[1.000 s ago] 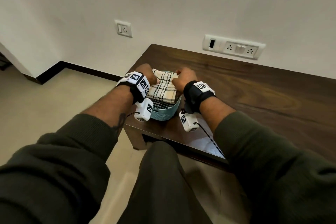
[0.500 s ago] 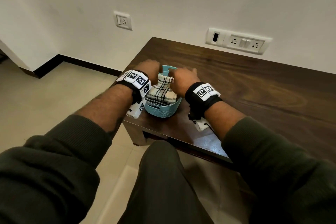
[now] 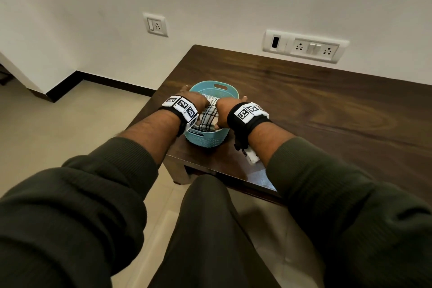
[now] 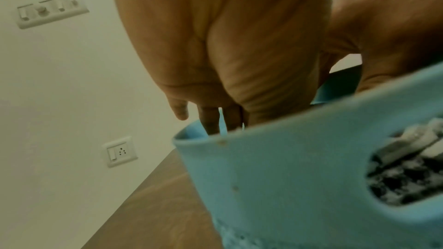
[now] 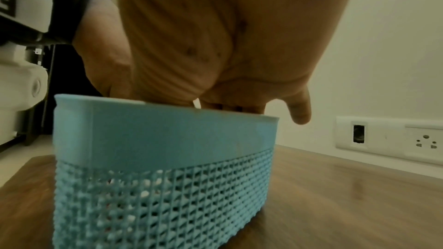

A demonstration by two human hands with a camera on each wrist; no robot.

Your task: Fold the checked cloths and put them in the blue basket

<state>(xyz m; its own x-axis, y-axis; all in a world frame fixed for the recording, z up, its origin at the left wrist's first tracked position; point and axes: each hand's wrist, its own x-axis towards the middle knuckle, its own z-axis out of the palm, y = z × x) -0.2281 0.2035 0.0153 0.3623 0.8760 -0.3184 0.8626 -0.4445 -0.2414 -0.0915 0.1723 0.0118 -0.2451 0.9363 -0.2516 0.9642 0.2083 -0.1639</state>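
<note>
A blue basket (image 3: 207,141) stands near the front left corner of the dark wooden table (image 3: 315,119). A folded cream cloth with dark checks (image 3: 209,116) sits upright inside it, on top of a darker checked cloth (image 4: 405,175) seen through the handle hole. My left hand (image 3: 195,101) is at the cloth's left side and my right hand (image 3: 224,110) at its right. In the wrist views the left fingers (image 4: 210,118) and the right fingers (image 5: 230,104) reach straight down past the basket rim (image 5: 167,107), each little finger outside it. The fingertips are hidden inside.
The table's front and left edges lie close to the basket, with tiled floor (image 3: 81,128) beyond. A wide socket panel (image 3: 305,46) and a single socket (image 3: 155,24) are on the white wall behind. Bare wood stretches to the right of the basket.
Both hands have gone down with the cream checked cloth, from above the rim into the basket. The cloth has been squeezed narrower between them.
</note>
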